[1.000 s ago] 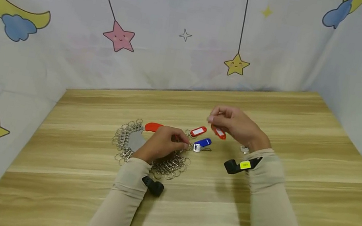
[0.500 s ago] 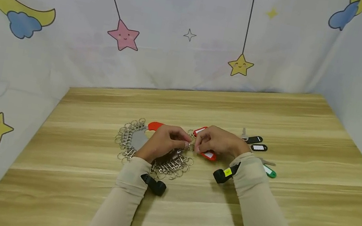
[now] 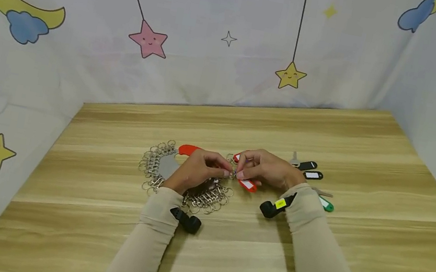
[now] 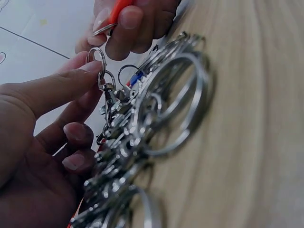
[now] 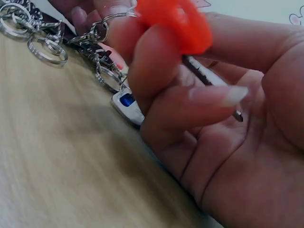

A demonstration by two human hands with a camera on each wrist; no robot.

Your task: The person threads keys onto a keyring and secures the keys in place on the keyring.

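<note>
- Head: the left hand pinches something small between thumb and forefinger, close over a grey plate fringed with metal clasps and rings; a red part shows beyond that hand.
- Head: the right hand faces it, fingertips just beside the left's, grasping a key set whose red tag, with its white label, shows below the fingers.
- Head: a second red tag lies partly hidden behind the right hand. Right of the right hand, two black tags, a green tag and silvery keys rest on the wood-grain table.
- Left wrist: the left thumb and forefinger pinch a split ring joined to a clasp; its other fingers are curled. The right fingers hold the red tag above, with a small ring at their tips. Larger rings blur in the foreground.
- Right wrist: the red tag sits gripped in the right fingers, a key blade slanting below it across the palm side. A silver key head with a blue middle shows beside the fingers. Whether the rings at the two hands touch, I cannot tell.
</note>
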